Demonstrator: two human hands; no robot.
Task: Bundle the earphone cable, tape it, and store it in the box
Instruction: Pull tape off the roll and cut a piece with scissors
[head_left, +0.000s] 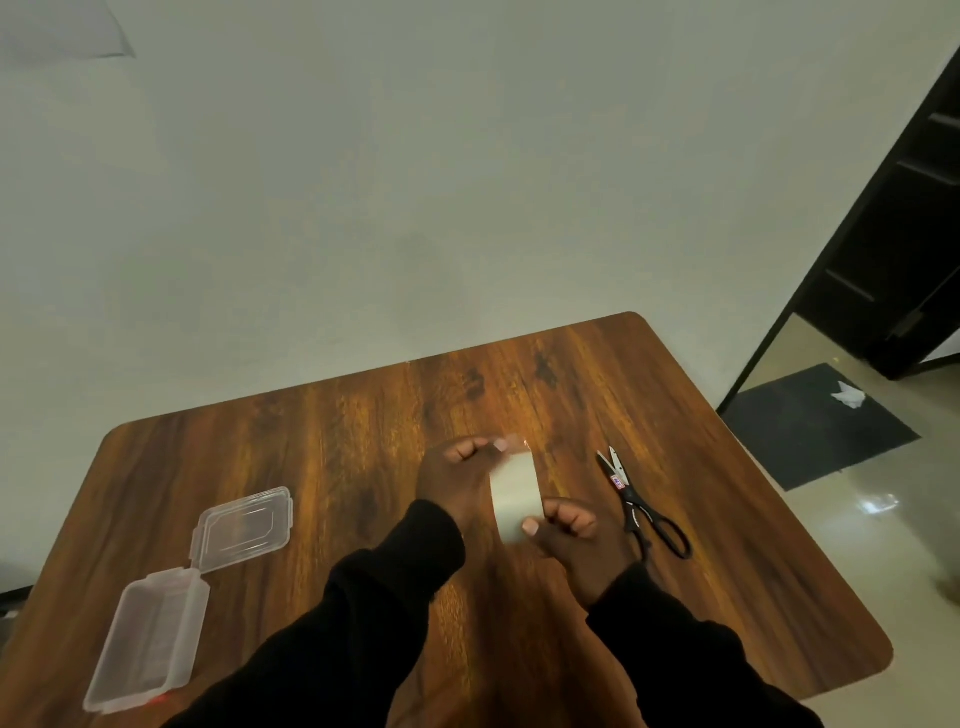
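Observation:
Both my hands hold a roll of pale clear tape (514, 493) above the middle of the wooden table (332, 441). My left hand (457, 483) grips the roll's far side, its fingertips pinching a loose tape end at the top. My right hand (576, 530) pinches the near side of the roll. A clear plastic box (150, 639) lies at the left with its hinged lid (244, 525) open flat behind it. I see no earphone cable.
Black-handled scissors (641, 506) lie on the table just right of my right hand, blades pointing away. A pale wall stands behind the table. A dark door and a dark floor mat (815, 431) with crumpled white paper sit at the right.

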